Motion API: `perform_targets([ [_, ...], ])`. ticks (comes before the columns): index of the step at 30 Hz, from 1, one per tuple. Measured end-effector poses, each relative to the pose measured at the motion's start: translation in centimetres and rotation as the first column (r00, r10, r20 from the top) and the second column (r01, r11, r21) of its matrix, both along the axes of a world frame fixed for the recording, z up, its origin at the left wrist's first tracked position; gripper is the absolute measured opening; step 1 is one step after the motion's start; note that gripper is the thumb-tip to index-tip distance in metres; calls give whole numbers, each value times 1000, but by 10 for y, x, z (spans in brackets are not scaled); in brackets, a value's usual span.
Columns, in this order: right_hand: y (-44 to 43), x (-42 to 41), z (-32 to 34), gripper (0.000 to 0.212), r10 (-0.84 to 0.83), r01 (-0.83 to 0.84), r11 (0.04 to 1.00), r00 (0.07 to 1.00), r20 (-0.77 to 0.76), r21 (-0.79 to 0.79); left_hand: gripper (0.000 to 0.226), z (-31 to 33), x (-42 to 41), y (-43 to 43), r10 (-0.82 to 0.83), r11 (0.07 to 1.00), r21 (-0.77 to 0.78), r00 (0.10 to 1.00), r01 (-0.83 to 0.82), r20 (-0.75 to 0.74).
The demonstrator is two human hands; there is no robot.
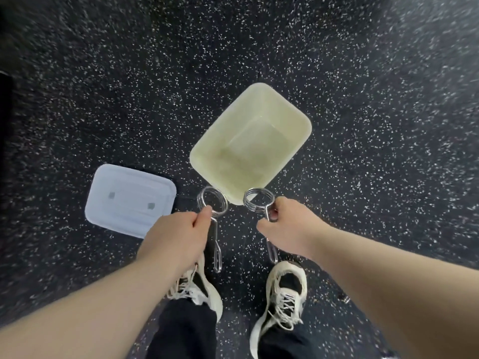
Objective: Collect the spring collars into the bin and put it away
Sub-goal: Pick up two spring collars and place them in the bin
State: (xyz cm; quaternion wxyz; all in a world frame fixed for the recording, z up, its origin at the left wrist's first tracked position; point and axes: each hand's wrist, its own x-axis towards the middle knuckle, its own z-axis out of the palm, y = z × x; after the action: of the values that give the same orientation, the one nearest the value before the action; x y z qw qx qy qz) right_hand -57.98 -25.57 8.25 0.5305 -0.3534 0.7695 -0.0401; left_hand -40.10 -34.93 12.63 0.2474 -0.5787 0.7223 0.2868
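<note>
1. Pale yellow plastic bin (250, 141), rectangular, sits open on the black speckled floor (103, 86), skewed to the view; nothing visible inside.
2. White lid (131, 200) lies flat on the floor, left of the bin, apart from it.
3. Left hand (176, 234) clenched on a steel spring collar (212, 203); coil ring just short of the bin's near corner, handle loop hanging down.
4. Right hand (287, 226) grips second spring collar (258, 200); its coil overlaps the bin's near rim in view.
5. White-and-black sneakers (285, 288), dark trousers below.
</note>
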Motion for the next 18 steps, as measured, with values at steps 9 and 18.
perform_targets([
  [9,-40,25,-37,26,16,-14,997,1000,-25,77,62,-49,26,-25,101,994,54,994,-99,-48],
  [18,-119,34,-99,51,61,-41,996,964,-258,81,58,-83,42,-66,333,933,204,923,-295,-191],
])
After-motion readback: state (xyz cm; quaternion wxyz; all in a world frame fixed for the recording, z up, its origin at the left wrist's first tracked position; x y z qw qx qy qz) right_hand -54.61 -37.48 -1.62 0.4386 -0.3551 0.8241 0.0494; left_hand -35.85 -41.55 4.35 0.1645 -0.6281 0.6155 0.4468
